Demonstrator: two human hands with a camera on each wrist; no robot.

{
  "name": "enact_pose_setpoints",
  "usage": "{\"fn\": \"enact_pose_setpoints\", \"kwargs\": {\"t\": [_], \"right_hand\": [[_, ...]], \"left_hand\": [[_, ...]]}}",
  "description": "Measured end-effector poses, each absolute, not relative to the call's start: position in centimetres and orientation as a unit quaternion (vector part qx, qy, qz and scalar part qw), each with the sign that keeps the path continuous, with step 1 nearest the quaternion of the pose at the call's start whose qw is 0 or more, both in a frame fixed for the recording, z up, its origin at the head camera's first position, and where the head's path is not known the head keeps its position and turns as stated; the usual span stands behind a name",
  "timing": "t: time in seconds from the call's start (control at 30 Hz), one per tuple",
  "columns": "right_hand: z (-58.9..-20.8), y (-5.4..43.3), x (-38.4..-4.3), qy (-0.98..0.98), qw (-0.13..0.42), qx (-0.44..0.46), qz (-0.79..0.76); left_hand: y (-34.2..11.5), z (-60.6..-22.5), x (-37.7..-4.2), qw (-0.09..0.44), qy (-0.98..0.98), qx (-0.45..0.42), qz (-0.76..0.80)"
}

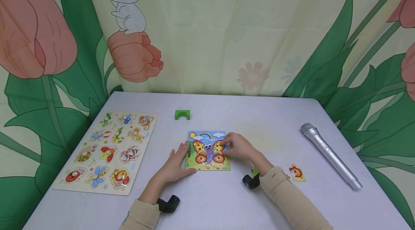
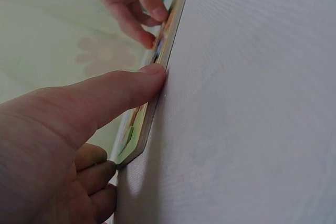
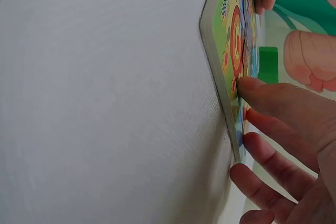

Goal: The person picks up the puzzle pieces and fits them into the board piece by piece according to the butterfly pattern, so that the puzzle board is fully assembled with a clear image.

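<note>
A square butterfly puzzle board lies on the table between both hands. Along its left edge rests my left hand, fingers straight, its thumb against the near edge. At the board's right side, my right hand pinches a puzzle piece at the butterfly's right wing with thumb and fingertips, low over the board; the fingers hide much of the piece. In the right wrist view the thumb touches the picture. Another puzzle piece, with a red and yellow swirl, lies beyond my right forearm.
A large board with insect pictures lies at the left. Toward the back stands a green arch block. A silver microphone lies at the right. Partly hidden beside the right wrist is a small green piece.
</note>
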State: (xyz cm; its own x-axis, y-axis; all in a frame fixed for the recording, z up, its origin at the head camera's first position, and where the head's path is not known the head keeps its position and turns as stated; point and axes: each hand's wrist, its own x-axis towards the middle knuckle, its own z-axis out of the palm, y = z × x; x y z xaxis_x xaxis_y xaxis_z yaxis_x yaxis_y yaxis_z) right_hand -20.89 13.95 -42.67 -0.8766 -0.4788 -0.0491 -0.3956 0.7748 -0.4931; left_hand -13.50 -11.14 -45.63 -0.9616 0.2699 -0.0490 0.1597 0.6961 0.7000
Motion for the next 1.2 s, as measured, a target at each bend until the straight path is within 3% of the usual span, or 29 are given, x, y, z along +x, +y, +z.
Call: {"fn": "enact_pose_setpoints", "kwargs": {"t": [0.53, 1.2], "right_hand": [[-42.9, 15.5, -20.1, 0.920, 0.090, -0.243, -0.293], [-42.3, 21.4, -16.6, 0.917, 0.093, -0.215, -0.323]], "left_hand": [[-11.1, -45.8, -13.6, 0.074, 0.918, 0.121, 0.369], [-11.1, -45.8, -13.6, 0.071, 0.921, 0.121, 0.364]]}}
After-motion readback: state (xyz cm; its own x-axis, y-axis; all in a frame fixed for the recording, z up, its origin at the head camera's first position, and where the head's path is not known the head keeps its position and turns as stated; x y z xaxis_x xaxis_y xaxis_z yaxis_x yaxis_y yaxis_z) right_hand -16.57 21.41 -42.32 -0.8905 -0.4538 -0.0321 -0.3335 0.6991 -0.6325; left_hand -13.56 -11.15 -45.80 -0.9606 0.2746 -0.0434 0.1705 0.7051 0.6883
